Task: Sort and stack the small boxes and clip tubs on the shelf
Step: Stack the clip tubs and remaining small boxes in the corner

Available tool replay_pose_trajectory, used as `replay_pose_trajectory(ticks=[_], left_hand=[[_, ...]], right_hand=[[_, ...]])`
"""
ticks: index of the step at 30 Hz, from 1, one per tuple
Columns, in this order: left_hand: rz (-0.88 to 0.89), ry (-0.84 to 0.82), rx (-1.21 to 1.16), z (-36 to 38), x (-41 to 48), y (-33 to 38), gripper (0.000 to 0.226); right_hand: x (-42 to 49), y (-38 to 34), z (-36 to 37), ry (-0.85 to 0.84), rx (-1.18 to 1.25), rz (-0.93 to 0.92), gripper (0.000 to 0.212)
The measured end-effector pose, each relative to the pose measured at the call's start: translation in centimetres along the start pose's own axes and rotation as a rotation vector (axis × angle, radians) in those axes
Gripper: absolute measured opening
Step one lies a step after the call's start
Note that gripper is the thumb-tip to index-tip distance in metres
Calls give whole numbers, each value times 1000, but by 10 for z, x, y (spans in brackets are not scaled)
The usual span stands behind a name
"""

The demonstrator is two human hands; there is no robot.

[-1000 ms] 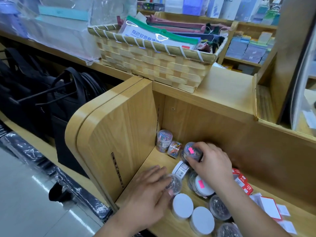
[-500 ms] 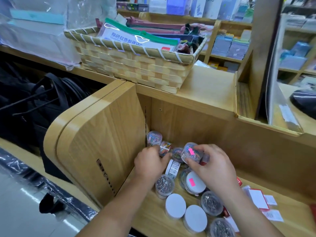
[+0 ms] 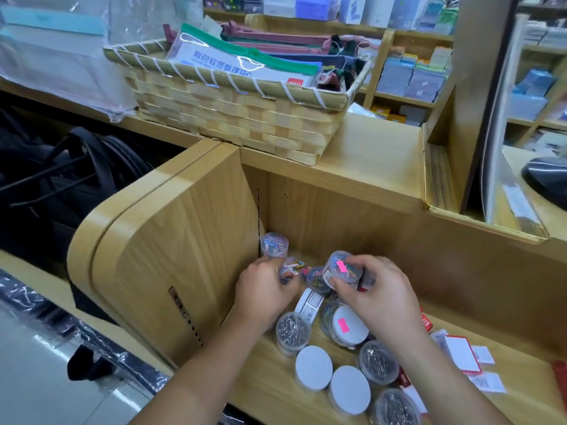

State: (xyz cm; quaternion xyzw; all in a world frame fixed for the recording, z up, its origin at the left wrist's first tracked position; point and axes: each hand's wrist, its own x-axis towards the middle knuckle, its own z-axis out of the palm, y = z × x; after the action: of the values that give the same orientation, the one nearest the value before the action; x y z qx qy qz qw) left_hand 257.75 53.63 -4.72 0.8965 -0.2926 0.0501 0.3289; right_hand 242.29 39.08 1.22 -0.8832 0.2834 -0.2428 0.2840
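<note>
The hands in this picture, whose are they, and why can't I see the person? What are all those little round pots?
The camera sits on the person's head and looks down, so you see only their arms and hands. They stand at a wooden shelf in a shop. On it are small round tubs, some full of silver pins, some showing plain white lids. The right hand holds a clear tub of coloured clips with a pink sticker. The left hand grips another small pack of coloured clips, blurred. One more clip tub stands in the back corner. A woven basket sits above.
</note>
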Motion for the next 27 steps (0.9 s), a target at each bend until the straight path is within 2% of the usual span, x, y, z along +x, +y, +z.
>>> replay_pose_trajectory(ticks=[3, 5, 8, 11, 15, 19, 23, 27], left_hand=[[55, 57, -112, -16, -7, -13, 31], [104, 62, -168, -31, -18, -18, 36], [123, 21, -120, -41, -35, -22, 36], [77, 41, -48, -40, -39, -17, 30], [-48, 31, -85, -37, -32, -13, 26], [-39, -7, -91, -28, -38, -21, 10], [11, -3, -139, -28, -54, -29, 26], [-19, -16, -212, -35, -78, -38, 41]], right_hand=[[1, -1, 2, -18, 69, -1, 35], [2, -5, 5, -24, 121, -15, 35], [3, -13, 13, -34, 146, -51, 35], [2, -18, 22, -45, 170, -67, 35], [-2, -21, 27, -60, 177, -67, 35], [-1, -22, 27, -59, 156, -54, 34], [-3, -24, 29, -86, 93, -51, 35], [3, -38, 37, -122, 98, -98, 35]])
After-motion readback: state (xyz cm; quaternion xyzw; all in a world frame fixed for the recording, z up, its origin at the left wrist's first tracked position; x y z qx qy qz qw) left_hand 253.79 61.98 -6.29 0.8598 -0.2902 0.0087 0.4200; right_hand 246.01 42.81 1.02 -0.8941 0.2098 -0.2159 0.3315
